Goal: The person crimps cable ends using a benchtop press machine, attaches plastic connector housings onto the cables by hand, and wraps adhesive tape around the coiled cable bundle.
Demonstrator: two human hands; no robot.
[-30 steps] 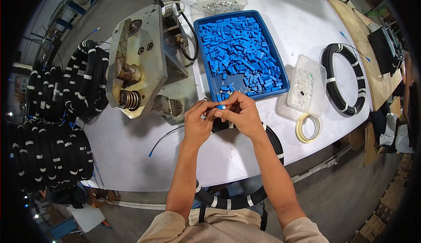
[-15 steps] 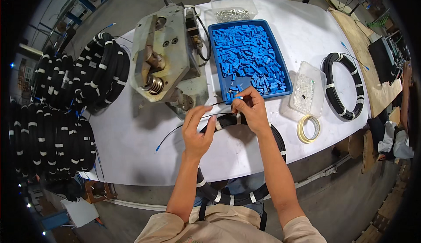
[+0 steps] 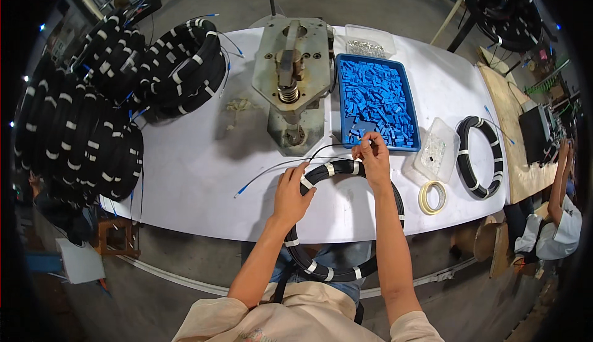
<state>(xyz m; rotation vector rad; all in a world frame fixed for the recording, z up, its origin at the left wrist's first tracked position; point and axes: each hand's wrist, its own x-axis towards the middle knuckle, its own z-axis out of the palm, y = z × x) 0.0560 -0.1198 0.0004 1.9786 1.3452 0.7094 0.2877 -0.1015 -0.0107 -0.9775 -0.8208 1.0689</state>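
In the head view, your left hand (image 3: 293, 195) is now coming down to the coil (image 3: 343, 275), touching its upper left, thumb and fingers parted; I cannot tell whether it's gripping. Your right hand (image 3: 374, 161) is pinching the black cable (image 3: 327, 146) near the blue tray (image 3: 349, 121), apparently managing it alone. The coil is overhanging the table's (image 3: 191, 187) front edge; bare tabletop is stretching leftward.

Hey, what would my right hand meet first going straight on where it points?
Likely the blue tray or the blue pieces in it; your right hand overlaps its near edge in view, but height is unclear.
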